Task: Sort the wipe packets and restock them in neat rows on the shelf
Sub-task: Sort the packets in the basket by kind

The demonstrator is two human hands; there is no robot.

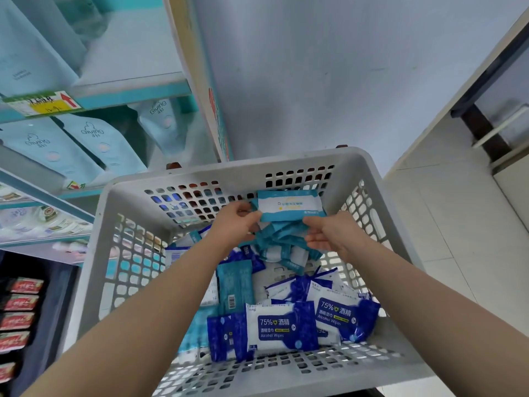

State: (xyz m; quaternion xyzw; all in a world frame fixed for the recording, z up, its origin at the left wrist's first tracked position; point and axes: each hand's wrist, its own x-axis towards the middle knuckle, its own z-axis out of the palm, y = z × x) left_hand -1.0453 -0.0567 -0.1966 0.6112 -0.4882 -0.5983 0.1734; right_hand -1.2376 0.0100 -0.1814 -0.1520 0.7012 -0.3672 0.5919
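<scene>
Head view: the left hand (237, 222) pinches one end of a bundle of teal-and-white plastic wipe packets (289, 206), and the right hand (329, 236) curls its fingers round the other, likely to keep this kind squared together. The bundle hangs near the far wall of the white perforated plastic basket (286, 164), above the dark blue alcohol wipe packets (282, 325) along the near wall. The way over the left rim to the teal metal shelf (128, 87) looks open.

Dark blue packets (282, 328) read "75% Alcohol Wipes" — shelf pouches (91, 138) read "Giving".

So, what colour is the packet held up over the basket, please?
The flat plastic wipe packet is teal with a white centre panel; head view.
</scene>
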